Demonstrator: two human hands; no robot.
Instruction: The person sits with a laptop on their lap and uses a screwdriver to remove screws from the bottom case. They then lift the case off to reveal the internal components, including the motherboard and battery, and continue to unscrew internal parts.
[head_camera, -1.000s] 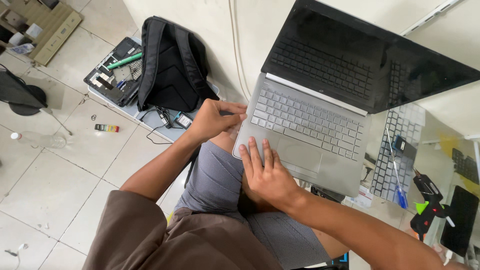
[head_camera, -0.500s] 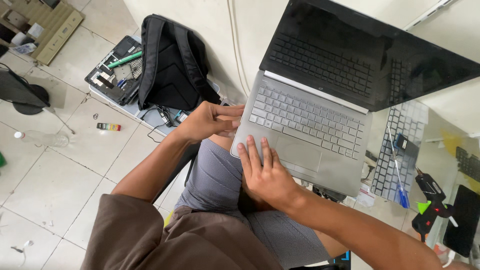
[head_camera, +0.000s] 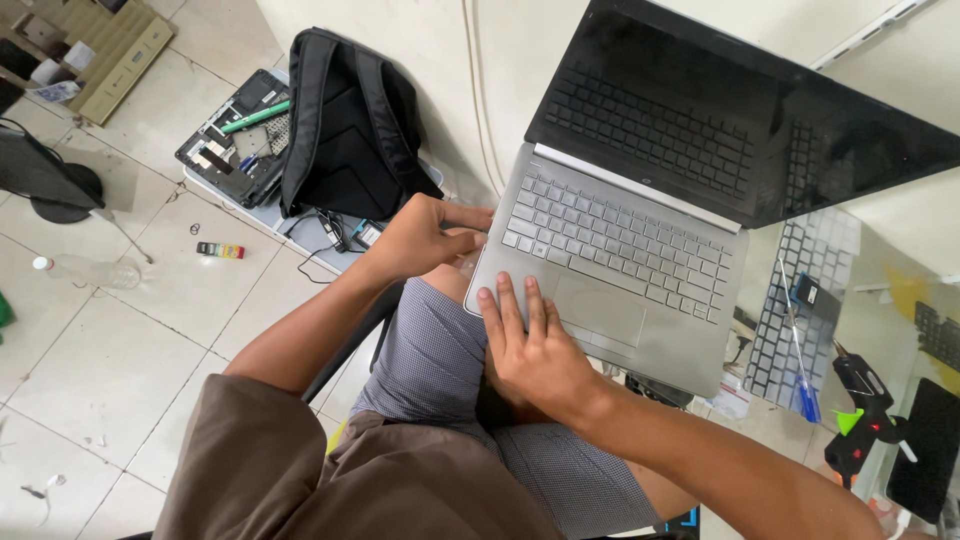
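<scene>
While you sit with the silver laptop open on your lap, its dark screen tilted back, the head view shows both of your hands at its near left corner. Your right hand lies flat on the palm rest just left of the touchpad, fingers spread a little and empty, pressing down on the casing. Your left hand curls at the left edge of the laptop, beside the keyboard; its fingers are bent narrow against that edge, but whether they pinch the casing or only touch it you cannot tell from here.

On the tiled floor to your left a black backpack leans over an opened laptop base with a green screwdriver on it. A clear plastic bottle lies further out on the tiles. To your right a loose keyboard rests on a glass worktop, with a blue-handled screwdriver across it and a black glue gun nearby.
</scene>
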